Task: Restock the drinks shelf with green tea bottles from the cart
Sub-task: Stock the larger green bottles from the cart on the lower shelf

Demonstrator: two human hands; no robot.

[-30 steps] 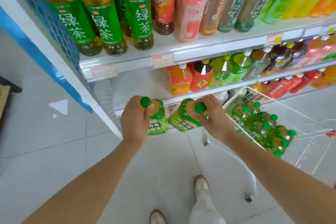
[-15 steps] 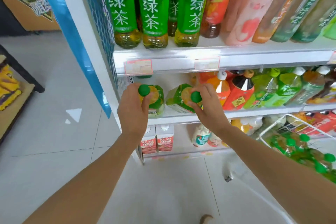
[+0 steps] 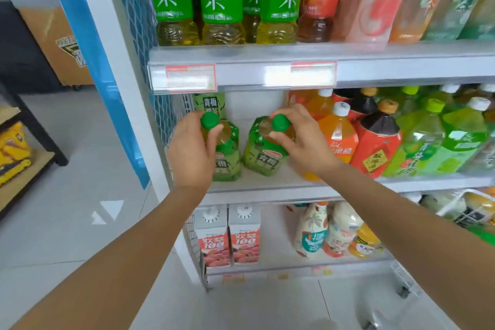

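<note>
At the left end of the middle shelf (image 3: pixel 270 186), the left hand (image 3: pixel 191 153) grips one green tea bottle (image 3: pixel 227 166) by its neck, and the right hand (image 3: pixel 302 139) grips a second bottle (image 3: pixel 263 158), tilted, the same way. Holding them from the top probably lets both slide into the gap beside the orange bottle (image 3: pixel 340 139).

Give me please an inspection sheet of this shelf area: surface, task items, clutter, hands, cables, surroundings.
Surface: middle shelf, bare white board at its left end.
Job's things: two green tea bottles there; left bottle about upright, right bottle tilted.
Clutter: orange bottle and red bottle to their right.
Hands: left hand grips the left bottle's neck; right hand grips the right bottle's neck.
Cables: nothing seen.
Surroundings: wire cart at right, tiled floor, cardboard box.
</note>
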